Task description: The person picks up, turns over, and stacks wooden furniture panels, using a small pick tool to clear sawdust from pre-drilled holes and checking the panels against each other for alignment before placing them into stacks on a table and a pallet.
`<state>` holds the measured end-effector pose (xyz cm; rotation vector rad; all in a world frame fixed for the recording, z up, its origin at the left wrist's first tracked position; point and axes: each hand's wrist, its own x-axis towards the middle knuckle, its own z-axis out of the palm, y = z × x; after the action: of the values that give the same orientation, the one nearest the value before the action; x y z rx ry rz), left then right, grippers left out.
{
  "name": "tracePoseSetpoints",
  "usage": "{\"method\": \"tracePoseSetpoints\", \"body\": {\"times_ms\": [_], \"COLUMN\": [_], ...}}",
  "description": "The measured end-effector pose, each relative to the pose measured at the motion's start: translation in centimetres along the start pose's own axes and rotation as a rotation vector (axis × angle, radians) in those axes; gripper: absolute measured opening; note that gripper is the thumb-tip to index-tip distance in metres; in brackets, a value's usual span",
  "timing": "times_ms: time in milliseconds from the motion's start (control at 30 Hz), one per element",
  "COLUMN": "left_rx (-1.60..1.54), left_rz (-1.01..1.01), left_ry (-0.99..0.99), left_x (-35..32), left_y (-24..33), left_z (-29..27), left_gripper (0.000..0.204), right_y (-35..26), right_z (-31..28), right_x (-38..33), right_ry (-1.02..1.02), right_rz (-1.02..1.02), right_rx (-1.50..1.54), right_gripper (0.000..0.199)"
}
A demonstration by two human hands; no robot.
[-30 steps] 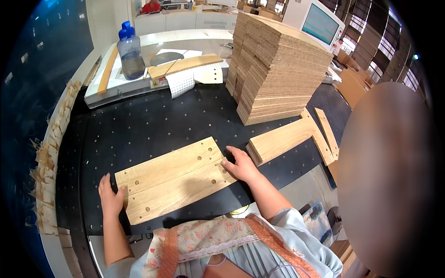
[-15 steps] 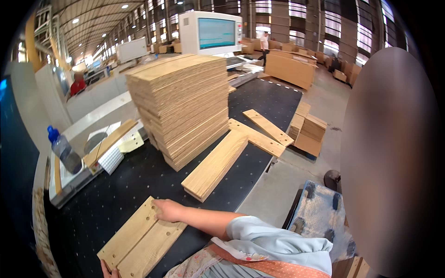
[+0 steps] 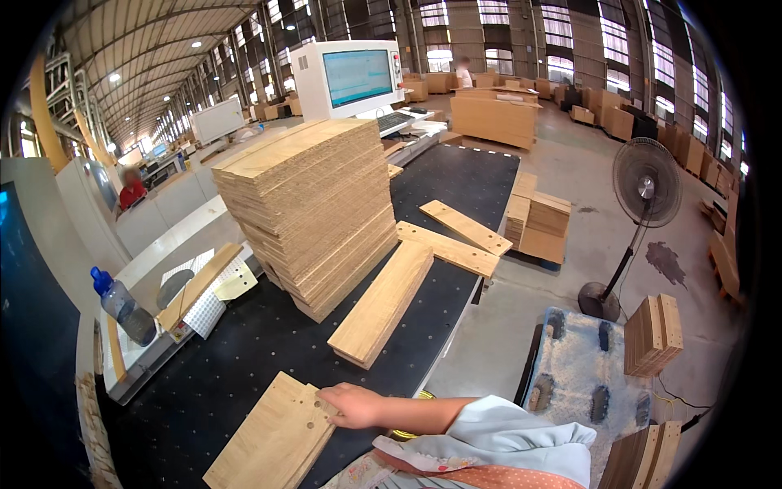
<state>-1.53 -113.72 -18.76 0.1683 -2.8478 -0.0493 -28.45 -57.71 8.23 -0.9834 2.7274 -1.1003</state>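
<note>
My right hand (image 3: 354, 405) reaches in from the right and is closed on the far end of a pale wooden board (image 3: 303, 436) with drilled holes near that end. Another wooden board (image 3: 259, 424) lies against its left side, partly overlapping it, and shows no holes on its visible face. Both rest at the near edge of the black work table (image 3: 175, 407). My left hand is out of view. Just beyond my right hand lies a short pile of plain boards (image 3: 381, 306). Behind it, two drilled planks (image 3: 448, 248) (image 3: 466, 226) lie at angles to each other.
A tall stack of boards (image 3: 305, 216) stands mid-table. To the left are a blue-capped bottle (image 3: 126, 310) and papers (image 3: 236, 281). A monitor (image 3: 357, 77) stands behind. Right of the table are a dusty pallet (image 3: 570, 367), a fan (image 3: 646, 183) and board stacks (image 3: 652, 338).
The two boards lay side by side with holes showing on both; now the left one overlaps and shows a plain face. My left fingers have left view. The view has shifted, revealing the fan.
</note>
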Motion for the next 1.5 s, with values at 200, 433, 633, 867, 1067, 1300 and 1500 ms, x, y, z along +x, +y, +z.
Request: {"method": "tracePoseSetpoints", "body": {"times_ms": [200,433,633,867,1067,1300,1500], "left_rx": [-0.455,-0.683,-0.755,-1.076,-0.963,-1.063,-0.744], "left_rz": [-0.413,-0.574,-0.625,-0.516,-0.585,-0.628,-0.491], "left_ry": [-0.067,0.000,0.107,0.352,0.242,0.060,0.102], "left_x": [8.3,11.3,13.2,22.9,28.1,27.0,21.3], "left_y": [12.5,20.1,21.5,14.4,15.0,15.5,12.9], "left_z": [-12.2,-22.7,-25.1,-20.3,-18.5,-18.6,-19.8], "left_gripper": [0.057,0.050,0.044,0.041,0.044,0.044,0.052], "right_y": [-0.7,-1.6,-2.5,-2.7,-0.4,2.0,-0.2], "right_z": [-0.9,0.3,0.0,0.6,2.0,3.3,-0.2], "right_x": [0.3,0.2,4.0,13.9,18.4,19.1,14.9], "right_ry": [0.016,0.212,0.334,0.346,0.256,0.148,0.080], "right_rz": [0.199,0.212,0.051,0.177,0.379,0.320,0.386], "right_rx": [-0.012,-0.014,-0.007,0.035,0.217,0.220,-0.051], "right_gripper": [0.058,0.048,0.046,0.040,0.047,0.054,0.058]}}
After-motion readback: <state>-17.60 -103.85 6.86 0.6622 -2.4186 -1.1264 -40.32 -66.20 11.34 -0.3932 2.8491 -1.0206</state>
